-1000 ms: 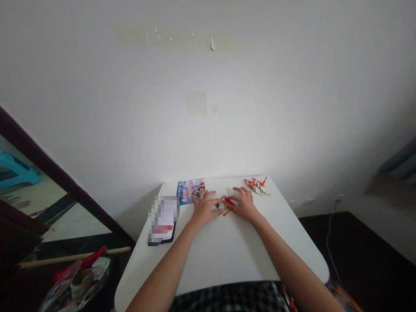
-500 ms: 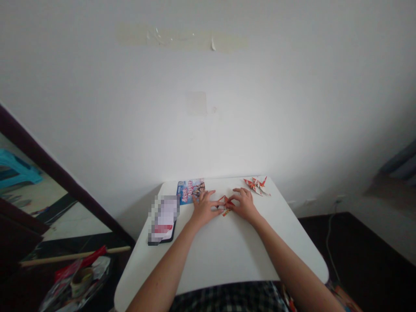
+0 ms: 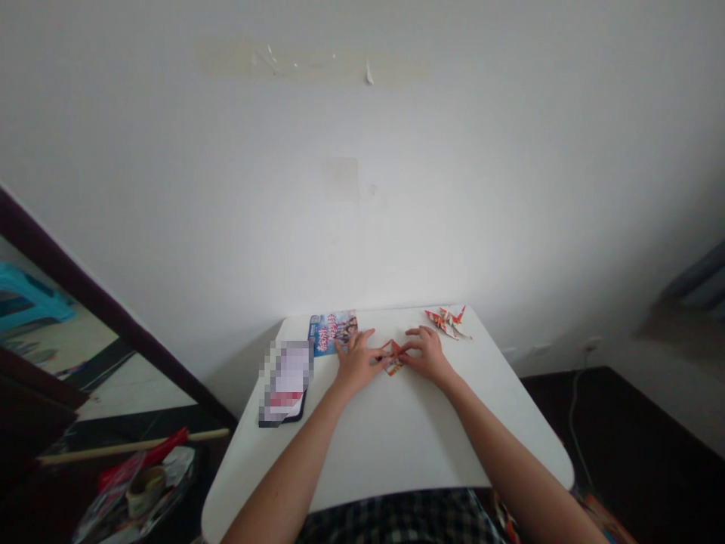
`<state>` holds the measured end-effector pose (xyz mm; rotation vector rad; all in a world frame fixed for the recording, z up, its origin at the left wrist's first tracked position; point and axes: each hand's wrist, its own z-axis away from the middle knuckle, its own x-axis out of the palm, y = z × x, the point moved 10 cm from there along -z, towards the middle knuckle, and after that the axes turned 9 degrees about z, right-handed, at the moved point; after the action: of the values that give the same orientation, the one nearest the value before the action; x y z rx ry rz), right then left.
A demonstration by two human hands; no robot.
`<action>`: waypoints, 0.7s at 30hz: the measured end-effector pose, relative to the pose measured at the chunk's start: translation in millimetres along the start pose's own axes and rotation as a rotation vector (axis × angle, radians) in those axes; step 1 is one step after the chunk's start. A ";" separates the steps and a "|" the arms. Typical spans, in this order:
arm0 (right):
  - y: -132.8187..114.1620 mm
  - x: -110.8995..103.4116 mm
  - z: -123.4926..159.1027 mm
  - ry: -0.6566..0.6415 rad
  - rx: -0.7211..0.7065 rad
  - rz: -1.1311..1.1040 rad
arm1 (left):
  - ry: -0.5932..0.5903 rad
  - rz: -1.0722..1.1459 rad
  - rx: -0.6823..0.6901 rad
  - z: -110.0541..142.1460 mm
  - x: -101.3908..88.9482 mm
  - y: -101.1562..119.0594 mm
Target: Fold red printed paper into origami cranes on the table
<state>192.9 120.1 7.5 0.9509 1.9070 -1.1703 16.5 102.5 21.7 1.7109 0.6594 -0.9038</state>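
Observation:
Between my hands, a small piece of folded red and white printed paper point(image 3: 393, 361) lies on the white table point(image 3: 396, 438). My left hand point(image 3: 356, 366) pinches its left side with thumb and forefinger, the other fingers spread toward the wall. On the right side of the paper, my right hand point(image 3: 426, 355) closes thumb and forefinger on the edge. Several folded red and white paper pieces point(image 3: 448, 323) rest at the table's back right corner. Part of the folded paper is covered by my fingertips.
A blue printed sheet point(image 3: 328, 332) lies at the back left, partly behind my left hand. Below it rests a phone point(image 3: 288, 381), its screen blurred out. A white wall point(image 3: 374, 249) rises behind the table. On the floor at left are a bag of odds and ends point(image 3: 141, 491) and a stick point(image 3: 130, 447).
My left thumb and forefinger have drawn closer together at the folded paper, and more of its middle shows. My right hand has barely moved.

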 end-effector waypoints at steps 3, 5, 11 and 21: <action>-0.8 0.2 1.0 -0.001 -0.016 0.000 | 0.018 0.003 -0.047 -1.2 1.3 -0.3; -0.6 -0.2 1.4 -0.001 -0.021 -0.006 | 0.019 0.011 -0.073 -1.8 2.5 -0.1; 0.7 -1.0 0.7 0.004 0.003 0.009 | 0.008 0.027 -0.079 -3.0 4.2 -0.4; -5.5 -3.9 -17.2 0.030 0.055 0.028 | -0.002 0.001 -0.082 -4.7 5.6 -1.0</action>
<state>187.0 133.2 19.1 1.0260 1.8877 -1.2038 20.0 107.3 17.4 1.6364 0.6854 -0.8666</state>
